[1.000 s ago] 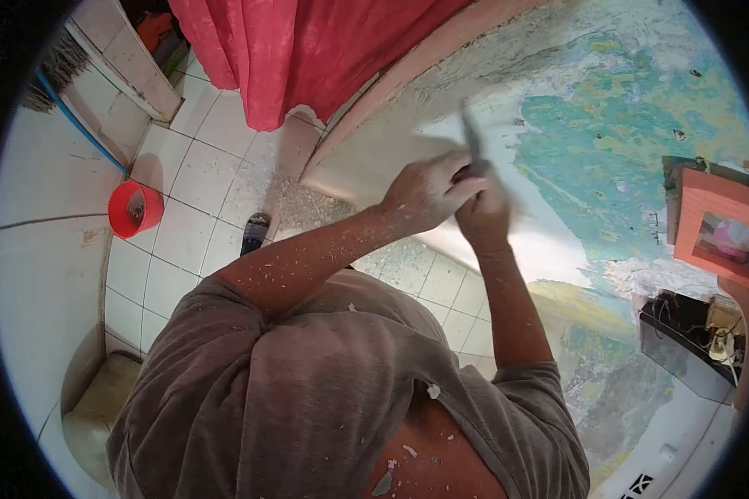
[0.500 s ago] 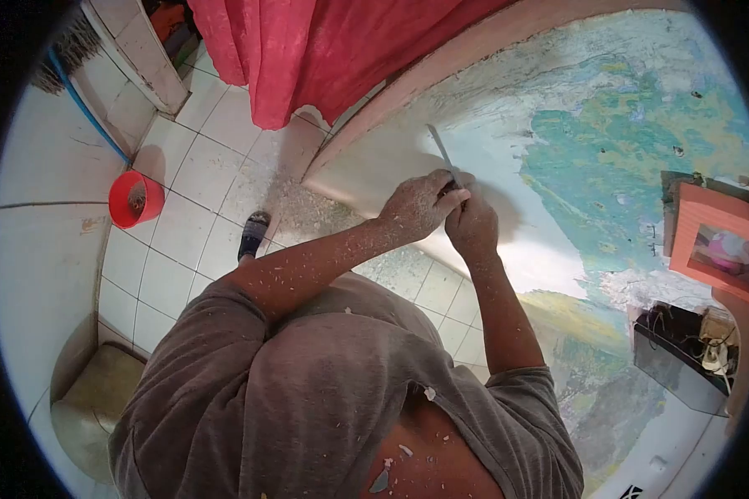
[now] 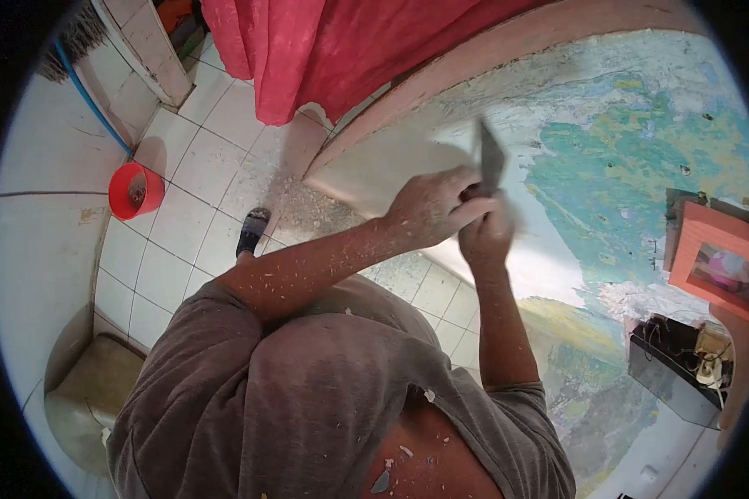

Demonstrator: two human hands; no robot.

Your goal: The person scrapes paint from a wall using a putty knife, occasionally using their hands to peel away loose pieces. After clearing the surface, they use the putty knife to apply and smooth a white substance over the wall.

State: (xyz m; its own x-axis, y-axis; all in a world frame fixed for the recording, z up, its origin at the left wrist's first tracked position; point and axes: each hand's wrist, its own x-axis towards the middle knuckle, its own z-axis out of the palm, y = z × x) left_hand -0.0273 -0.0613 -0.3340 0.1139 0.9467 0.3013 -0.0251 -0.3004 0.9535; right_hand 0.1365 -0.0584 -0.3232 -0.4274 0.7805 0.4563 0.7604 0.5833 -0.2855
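A flat metal scraper [image 3: 491, 155] points up and away from me beside the wall, its blade slightly blurred. My left hand [image 3: 433, 208], dusted with pale flakes, is closed around the scraper's dark handle. Against the same handle my right hand [image 3: 487, 233] is also closed, partly smeared by motion, and the two hands touch. Behind them the wall [image 3: 591, 191] shows peeled green, blue and yellow paint, with a pale bare area near the hands.
A red bucket [image 3: 136, 191] stands on the tiled floor [image 3: 200, 170] at the left. A red curtain [image 3: 333, 50] hangs at the top. An orange picture frame [image 3: 695, 224] and a shelf with cables [image 3: 682, 349] are at the right. Debris lies near the wall's base.
Both hands have moved slightly right with the scraper. Its blade has turned from edge-on to showing its broad face. The view has shifted slightly.
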